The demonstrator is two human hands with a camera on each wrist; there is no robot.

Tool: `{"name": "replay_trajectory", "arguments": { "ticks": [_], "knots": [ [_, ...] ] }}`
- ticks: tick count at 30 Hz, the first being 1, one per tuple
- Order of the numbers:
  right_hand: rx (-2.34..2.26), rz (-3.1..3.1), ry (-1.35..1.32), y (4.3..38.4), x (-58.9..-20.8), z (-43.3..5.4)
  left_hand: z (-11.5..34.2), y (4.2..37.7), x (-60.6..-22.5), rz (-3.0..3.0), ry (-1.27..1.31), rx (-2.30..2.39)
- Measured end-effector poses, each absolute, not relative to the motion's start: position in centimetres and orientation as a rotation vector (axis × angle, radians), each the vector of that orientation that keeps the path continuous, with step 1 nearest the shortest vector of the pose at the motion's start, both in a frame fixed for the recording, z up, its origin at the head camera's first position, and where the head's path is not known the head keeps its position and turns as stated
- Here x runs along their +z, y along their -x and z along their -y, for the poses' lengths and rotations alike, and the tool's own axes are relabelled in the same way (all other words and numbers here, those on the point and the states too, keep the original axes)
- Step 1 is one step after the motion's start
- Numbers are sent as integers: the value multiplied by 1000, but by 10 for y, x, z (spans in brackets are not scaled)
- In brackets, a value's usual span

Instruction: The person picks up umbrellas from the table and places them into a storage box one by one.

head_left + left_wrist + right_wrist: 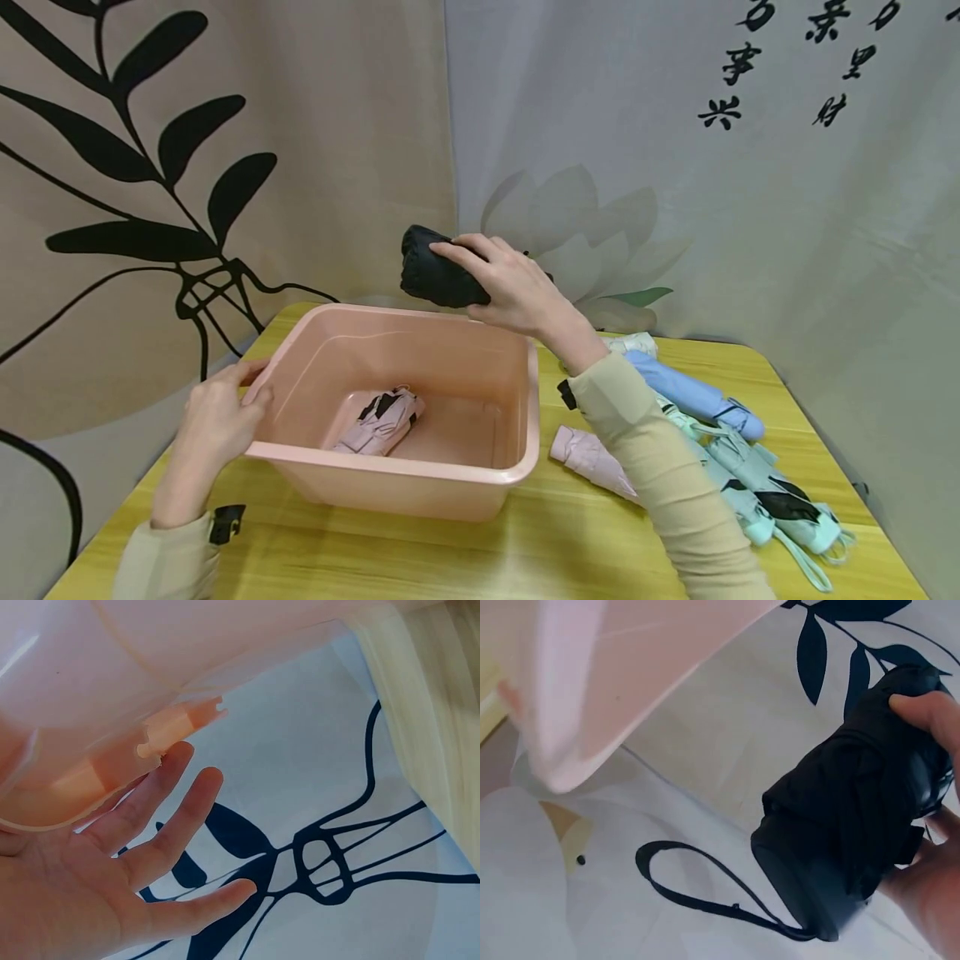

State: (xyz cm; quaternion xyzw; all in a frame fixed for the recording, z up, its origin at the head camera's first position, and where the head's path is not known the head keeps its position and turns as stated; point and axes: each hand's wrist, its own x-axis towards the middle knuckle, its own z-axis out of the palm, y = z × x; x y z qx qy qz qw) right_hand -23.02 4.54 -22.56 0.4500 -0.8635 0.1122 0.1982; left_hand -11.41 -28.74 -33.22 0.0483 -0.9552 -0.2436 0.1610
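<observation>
My right hand (517, 287) grips a black folded umbrella (442, 268) above the far rim of a pink plastic basin (420, 473). In the right wrist view the umbrella (840, 787) lies between thumb and fingers, its wrist loop (697, 904) hanging free. My left hand (225, 417) holds the basin's left rim. Seen from the left wrist, the fingers (172, 840) spread on the outside below the rim, and the thumb is hidden. On the basin floor rests a pale pink folded umbrella (382, 421) with a black mark.
Right of the basin, a pale lilac folded umbrella (592, 462) lies partly behind my right sleeve. Farther right are a blue umbrella (693, 392), several mint green ones (780, 492) and a whitish one (633, 343). A printed curtain (360, 150) hangs behind the wooden table (360, 558).
</observation>
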Motion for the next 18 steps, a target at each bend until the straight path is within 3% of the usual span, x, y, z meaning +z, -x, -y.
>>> {"name": "replay_trajectory", "arguments": {
  "ticks": [18],
  "knots": [
    [118, 2384, -1547, 223, -232, 20, 288, 115, -332, 2729, -144, -713]
  ]
}}
